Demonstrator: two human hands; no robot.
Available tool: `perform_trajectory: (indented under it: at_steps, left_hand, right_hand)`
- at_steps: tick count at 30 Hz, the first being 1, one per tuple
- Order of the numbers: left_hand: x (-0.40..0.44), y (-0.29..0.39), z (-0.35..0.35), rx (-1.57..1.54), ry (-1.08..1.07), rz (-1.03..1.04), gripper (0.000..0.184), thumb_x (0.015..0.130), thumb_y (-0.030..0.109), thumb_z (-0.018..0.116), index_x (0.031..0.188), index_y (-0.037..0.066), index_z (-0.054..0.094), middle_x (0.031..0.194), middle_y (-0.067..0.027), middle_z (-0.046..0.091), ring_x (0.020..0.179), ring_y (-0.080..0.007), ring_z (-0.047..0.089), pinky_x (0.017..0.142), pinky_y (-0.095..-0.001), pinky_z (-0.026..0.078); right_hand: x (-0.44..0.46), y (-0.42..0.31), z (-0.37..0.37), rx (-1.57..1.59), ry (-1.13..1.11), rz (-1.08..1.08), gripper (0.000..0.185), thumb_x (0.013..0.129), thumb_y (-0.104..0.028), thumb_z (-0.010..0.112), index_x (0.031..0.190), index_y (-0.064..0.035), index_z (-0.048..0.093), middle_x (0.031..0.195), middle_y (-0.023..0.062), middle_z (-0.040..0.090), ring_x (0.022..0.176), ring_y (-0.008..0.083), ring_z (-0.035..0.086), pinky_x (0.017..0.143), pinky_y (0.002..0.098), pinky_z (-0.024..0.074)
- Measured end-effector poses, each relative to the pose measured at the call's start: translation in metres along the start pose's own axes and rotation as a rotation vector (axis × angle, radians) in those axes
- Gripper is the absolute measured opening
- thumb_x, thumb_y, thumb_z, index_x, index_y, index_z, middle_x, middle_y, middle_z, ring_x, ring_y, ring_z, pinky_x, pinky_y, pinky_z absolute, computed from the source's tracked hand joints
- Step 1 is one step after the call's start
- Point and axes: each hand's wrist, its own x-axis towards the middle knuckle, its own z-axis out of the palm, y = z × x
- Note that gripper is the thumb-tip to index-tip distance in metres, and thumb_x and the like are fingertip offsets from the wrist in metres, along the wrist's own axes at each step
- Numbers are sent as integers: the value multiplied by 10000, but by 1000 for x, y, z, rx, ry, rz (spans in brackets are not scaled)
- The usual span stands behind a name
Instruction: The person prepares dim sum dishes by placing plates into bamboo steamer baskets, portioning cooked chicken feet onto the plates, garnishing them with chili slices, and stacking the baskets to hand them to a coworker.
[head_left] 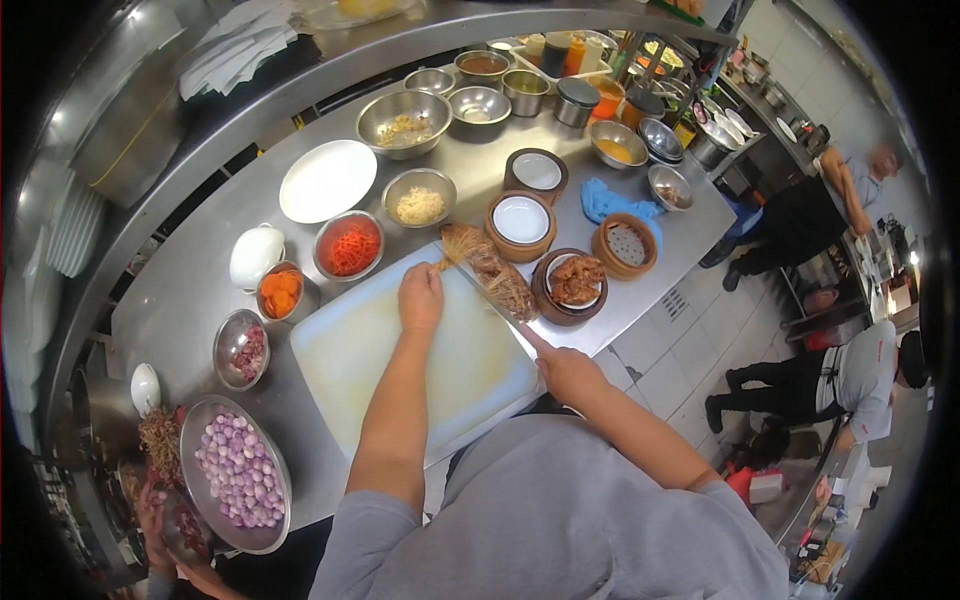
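My right hand [568, 374] is closed round the handle of a knife [500, 308], whose blade runs up along a bundle of brown food in a clear wrapper [490, 272]. That bundle lies at the top right edge of a white cutting board [410, 350]. My left hand [421, 293] is closed over the upper part of the board, beside the bundle's gathered end; what its fingers hold, if anything, is hidden. Just right of the bundle, brown cooked meat [578, 280] sits on a small dish in a round steamer basket [566, 312].
Bowls of shredded carrot [350, 247], carrot pieces [281, 292], chopped meat [248, 355] and shallots [240, 468] line the left. Steamer baskets [625, 246] and a blue cloth [610, 203] lie right. Two people [815, 215] stand beyond; another person's hands [155, 525] are lower left.
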Motion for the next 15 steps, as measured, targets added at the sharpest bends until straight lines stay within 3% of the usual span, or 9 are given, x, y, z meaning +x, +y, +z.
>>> perform_trajectory:
  at_steps: [3, 15]
  left_hand:
    - [0, -3, -1, -11, 10, 12, 162, 993, 142, 631, 1048, 0, 684, 1039, -228, 701, 980, -435, 660, 878, -516, 529]
    - [-6, 0, 0, 17, -7, 78, 154, 991, 128, 619, 1066, 8, 681, 1047, -219, 690, 990, -428, 652, 879, -517, 530]
  right_hand:
    - [5, -8, -13, -26, -62, 33, 754, 1083, -235, 559, 1699, -410, 160, 1037, 235, 747, 901, 433, 730, 800, 529, 582]
    - [48, -16, -4, 30, -53, -13, 734, 1095, -240, 523, 1711, -384, 150, 1057, 260, 736, 968, 426, 730, 858, 538, 573]
